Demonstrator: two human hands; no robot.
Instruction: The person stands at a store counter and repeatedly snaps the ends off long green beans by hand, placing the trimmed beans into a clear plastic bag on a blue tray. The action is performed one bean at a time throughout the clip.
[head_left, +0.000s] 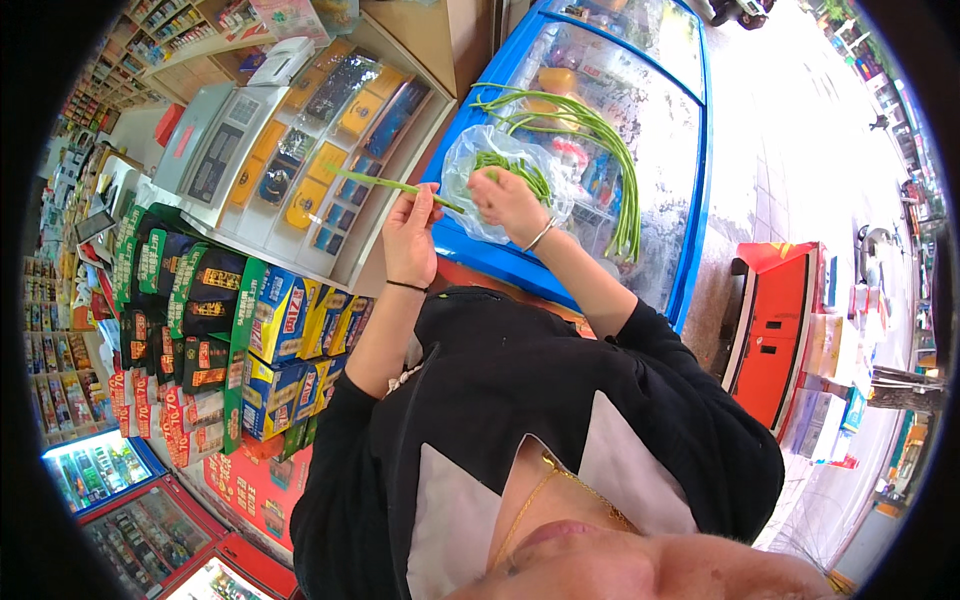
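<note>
My left hand (411, 232), with a black band at the wrist, pinches a long green bean (382, 182) that points out to the left above the glass counter. My right hand (510, 201), with a metal bangle, is over a clear plastic bag (469, 154); its fingers are curled and slightly blurred, and whether they hold a piece is unclear. Short green bean pieces (534, 178) lie in the open bag. Beside it, a bundle of long green beans (619, 150) lies curved across the glass top of a blue chest freezer (694, 217).
To the left is a glass display counter (352, 247) with a scale or register (217, 150) on it. Stacked drink cartons (277, 322) and hanging packs stand close by my left arm. A red cabinet (772, 337) with boxes stands at the right.
</note>
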